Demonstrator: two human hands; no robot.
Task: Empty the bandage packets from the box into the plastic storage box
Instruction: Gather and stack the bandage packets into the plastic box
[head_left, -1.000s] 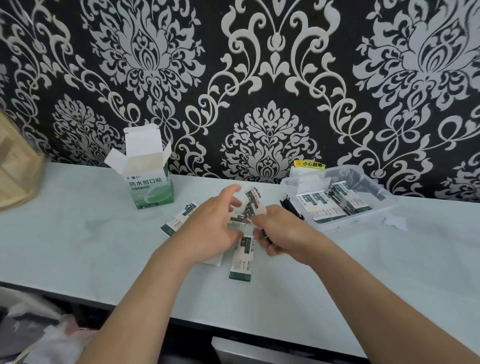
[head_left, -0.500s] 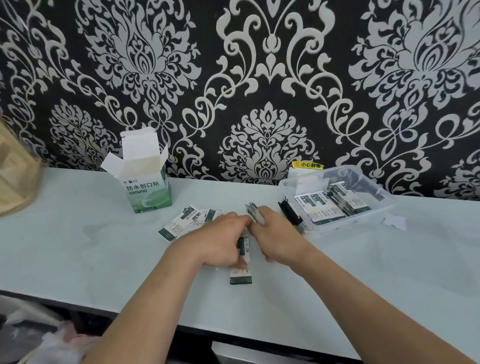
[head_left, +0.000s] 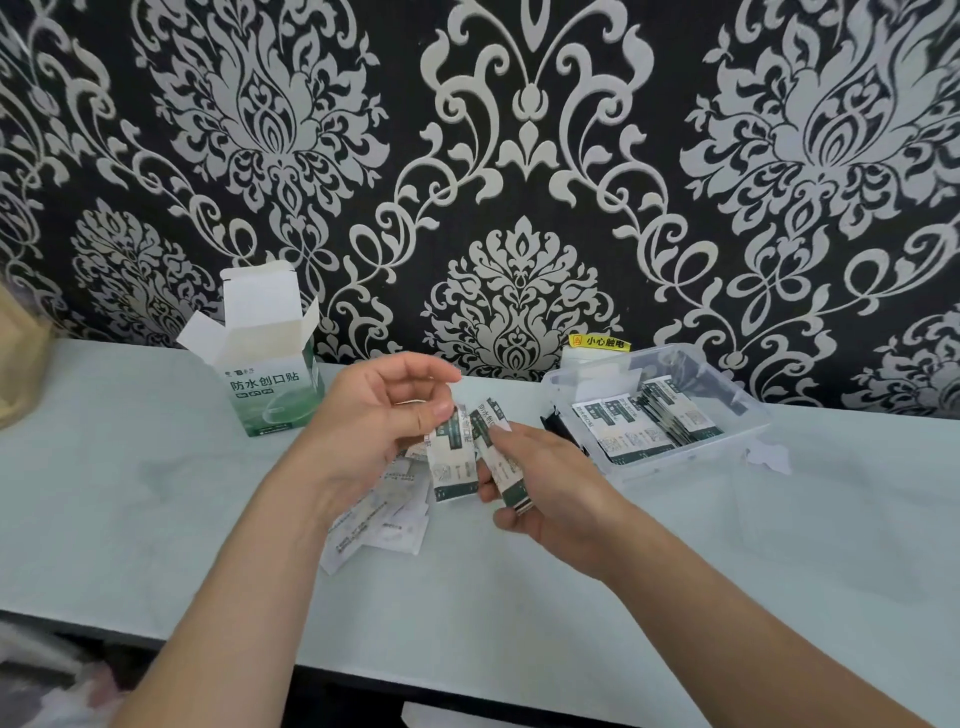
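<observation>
head view: the bandage packets are small flat sachets, white with dark green blocks and fine print. left hand (head_left: 374, 431) pinches one packet (head_left: 453, 465) by its top end under the thumb, with the index finger curled above it. the packet hangs roughly upright, printed face toward the camera. right hand (head_left: 556, 499) grips a thin stack of packets (head_left: 500, 462) on edge, thumb along the top and fingers curled beneath. the stack is tilted and sits just beside the left hand's packet, and i cannot tell whether the two touch. both are held above the pale table (head_left: 156, 493), between the cardboard box (head_left: 270, 387) and the plastic storage box (head_left: 748, 418). loose packets (head_left: 384, 525) lie pale side up on the table below the left hand, partly hidden by its wrist. the cardboard box stands upright near the wall with its flaps open, and its inside cannot be seen. stored packets (head_left: 636, 423) lie in the clear storage box, some flat, some in a leaning row. the number of packets in the right hand's stack is hard to make out.
</observation>
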